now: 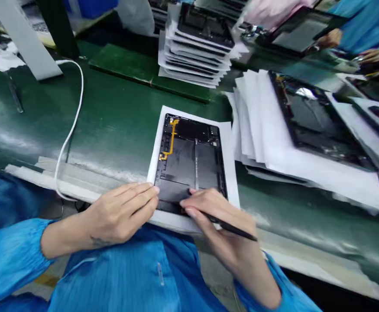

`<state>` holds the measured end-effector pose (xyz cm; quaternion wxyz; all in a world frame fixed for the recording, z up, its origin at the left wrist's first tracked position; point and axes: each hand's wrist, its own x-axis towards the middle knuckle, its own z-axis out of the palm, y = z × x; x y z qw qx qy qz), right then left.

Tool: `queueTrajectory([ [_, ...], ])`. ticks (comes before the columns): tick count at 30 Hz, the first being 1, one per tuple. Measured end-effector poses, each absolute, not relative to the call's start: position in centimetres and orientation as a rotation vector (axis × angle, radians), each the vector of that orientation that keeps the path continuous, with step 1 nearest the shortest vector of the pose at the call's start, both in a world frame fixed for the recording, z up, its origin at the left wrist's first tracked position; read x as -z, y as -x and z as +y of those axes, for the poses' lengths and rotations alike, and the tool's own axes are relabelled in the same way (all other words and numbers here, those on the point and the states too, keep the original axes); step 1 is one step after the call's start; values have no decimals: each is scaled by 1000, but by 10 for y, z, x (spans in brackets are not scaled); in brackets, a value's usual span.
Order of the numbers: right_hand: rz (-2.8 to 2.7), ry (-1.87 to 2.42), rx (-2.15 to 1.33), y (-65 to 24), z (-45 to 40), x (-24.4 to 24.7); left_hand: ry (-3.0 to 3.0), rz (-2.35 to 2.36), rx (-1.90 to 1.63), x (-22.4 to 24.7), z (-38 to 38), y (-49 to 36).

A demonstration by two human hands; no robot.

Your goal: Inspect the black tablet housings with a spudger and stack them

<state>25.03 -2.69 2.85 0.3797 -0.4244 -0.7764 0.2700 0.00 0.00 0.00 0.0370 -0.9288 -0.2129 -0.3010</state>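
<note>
Open left hand (122,212) on the tablet housing's (189,162) near edge, right hand (213,216) gripping a black stylus (231,227)

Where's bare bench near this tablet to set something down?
Green bench mat shows between the white cable and the tablet housing, the widest patch. A narrower strip runs below the paper pile. Crowded: top right, around the stacked tablets.

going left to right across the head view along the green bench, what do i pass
white cable → open tablet housing with yellow flex cable on white paper → loose white paper sheets → dark tablet panel
</note>
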Motion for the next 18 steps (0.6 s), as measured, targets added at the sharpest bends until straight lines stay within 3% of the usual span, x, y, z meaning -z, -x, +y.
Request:
queueTrajectory([
  [11, -1968, 1163, -555, -256, -45, -26, 2776, -587, 825, -16, 11, -25],
  [18, -2302, 1108, -293, -251, -56, -30, 2712, -524, 715, -14, 5, -36],
])
